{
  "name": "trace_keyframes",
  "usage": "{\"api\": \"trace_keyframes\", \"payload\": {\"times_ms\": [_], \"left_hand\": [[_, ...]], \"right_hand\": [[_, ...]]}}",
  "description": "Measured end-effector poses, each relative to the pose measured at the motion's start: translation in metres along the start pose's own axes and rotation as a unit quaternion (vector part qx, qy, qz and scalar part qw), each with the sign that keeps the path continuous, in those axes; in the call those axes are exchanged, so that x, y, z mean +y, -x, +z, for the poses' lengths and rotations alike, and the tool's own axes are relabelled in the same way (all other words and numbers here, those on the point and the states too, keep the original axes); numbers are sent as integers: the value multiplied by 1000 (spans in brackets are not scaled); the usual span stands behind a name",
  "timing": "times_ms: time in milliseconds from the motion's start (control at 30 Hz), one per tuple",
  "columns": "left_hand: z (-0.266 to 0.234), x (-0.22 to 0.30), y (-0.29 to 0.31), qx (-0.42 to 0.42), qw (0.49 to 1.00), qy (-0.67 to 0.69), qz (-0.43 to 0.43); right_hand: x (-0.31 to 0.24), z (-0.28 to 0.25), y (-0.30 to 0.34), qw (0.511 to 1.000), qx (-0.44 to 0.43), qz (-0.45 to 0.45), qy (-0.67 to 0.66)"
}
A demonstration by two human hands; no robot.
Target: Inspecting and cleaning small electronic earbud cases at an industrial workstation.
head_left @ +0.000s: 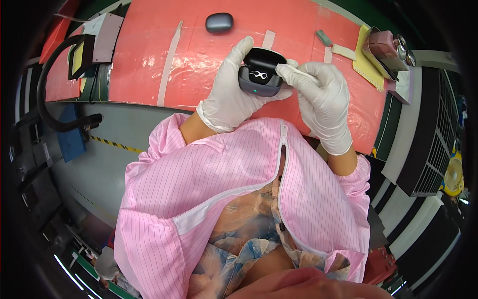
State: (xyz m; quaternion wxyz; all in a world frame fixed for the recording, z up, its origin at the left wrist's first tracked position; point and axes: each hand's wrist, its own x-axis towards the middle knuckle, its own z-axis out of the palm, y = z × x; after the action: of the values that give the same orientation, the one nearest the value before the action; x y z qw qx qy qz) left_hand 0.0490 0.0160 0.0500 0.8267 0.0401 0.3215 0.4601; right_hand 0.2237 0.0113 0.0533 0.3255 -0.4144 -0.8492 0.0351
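Head view: open dark case between gloved hands, silvery shape inside.

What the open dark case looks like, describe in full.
The open dark case is small and rounded, its grey-blue outer shell looking like smooth plastic, with a glossy black interior. Its lid is raised on the side away from the person. A looped white shape shows inside; a green light glows on the front. The gloved left hand holds it above the red mat. The gloved right hand is at its right edge; whether that touches is unclear.
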Motion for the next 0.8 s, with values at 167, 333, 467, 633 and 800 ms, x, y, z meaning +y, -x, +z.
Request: {"api": "trace_keyframes", "payload": {"times_ms": [167,333,467,633,800], "left_hand": [[8,16,-7,-54,996,33,-71],[-17,13,-16,-202,966,157,-32],[1,19,-8,-81,991,94,-41],[-6,14,-10,15,999,-34,36],[-11,18,-6,5,997,-64,39]], "right_hand": [[5,3,-10,934,149,192,-261],[0,10,-16,996,14,25,-89],[3,11,-18,992,7,62,-112],[2,17,-22,976,54,57,-203],[-2,25,-17,999,1,22,-30]]}}
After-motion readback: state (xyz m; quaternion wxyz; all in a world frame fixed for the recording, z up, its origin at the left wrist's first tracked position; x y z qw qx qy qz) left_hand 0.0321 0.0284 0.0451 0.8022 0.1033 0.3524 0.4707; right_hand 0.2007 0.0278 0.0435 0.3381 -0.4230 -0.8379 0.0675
